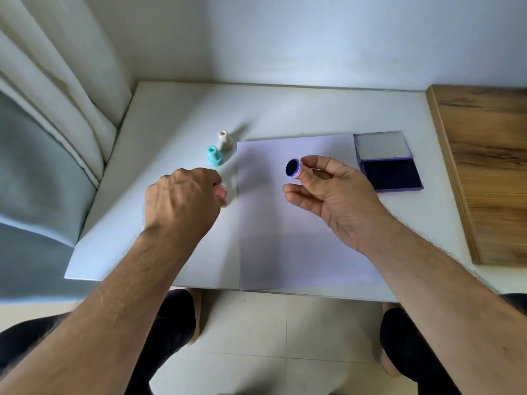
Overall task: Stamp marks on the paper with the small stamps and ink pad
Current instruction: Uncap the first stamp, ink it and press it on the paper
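Stamp (293, 167): small, pale body, round face dark with purple ink and turned toward the camera. It was held above the paper (299, 212), clear of the sheet, near its upper middle. The right hand (333, 192) pinched the stamp between thumb and forefinger; the other fingers were loosely extended below it, palm up.

Paper: no marks could be seen on it in this view. It lay flat on the white table (171, 115), near edge at the table's front edge.

Ink pad (389, 172): open, lid (382, 145) folded back, dark purple pad exposed, just beside the paper's upper right corner.

The left hand (182, 201), knuckles up, fingers curled, rested to the left of the paper over a pink stamp (221, 192); only part of the pink piece showed, so the exact grip could not be told. A teal stamp (214, 156) and a cream stamp (224, 140) stood upright close together, just off the paper's upper left corner.

Judgement: inking looked done; the step in hand was bringing the loaded stamp to the sheet. The next move would call for turning the face down, lowering it square and pressing evenly, then lifting straight up to avoid smearing.

A wooden board (484, 166) sat at the right; a curtain (57, 81) hung at the left.
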